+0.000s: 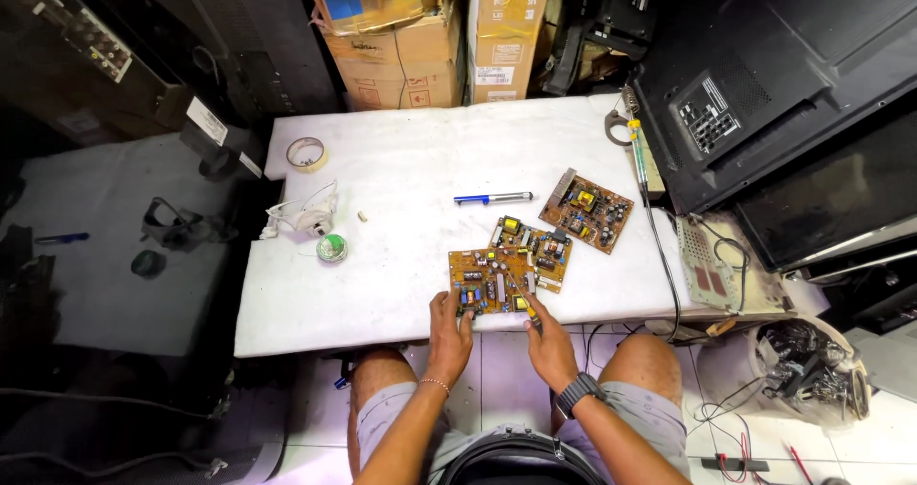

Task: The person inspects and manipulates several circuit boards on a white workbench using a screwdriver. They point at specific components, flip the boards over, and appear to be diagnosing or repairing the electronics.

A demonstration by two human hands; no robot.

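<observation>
Both your hands rest on the near orange rectangular circuit board (494,283): left hand (449,332) with fingers curled on its near-left edge, right hand (550,344) pinching a small yellow-handled tool (524,305).

One head cam, looking steeply down from above the seated person's lap at table (401,160) edge, fairly close, wide-angle view

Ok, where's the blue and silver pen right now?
The pen lies mid-table on the white mat, just left of the far circuit board.
</observation>
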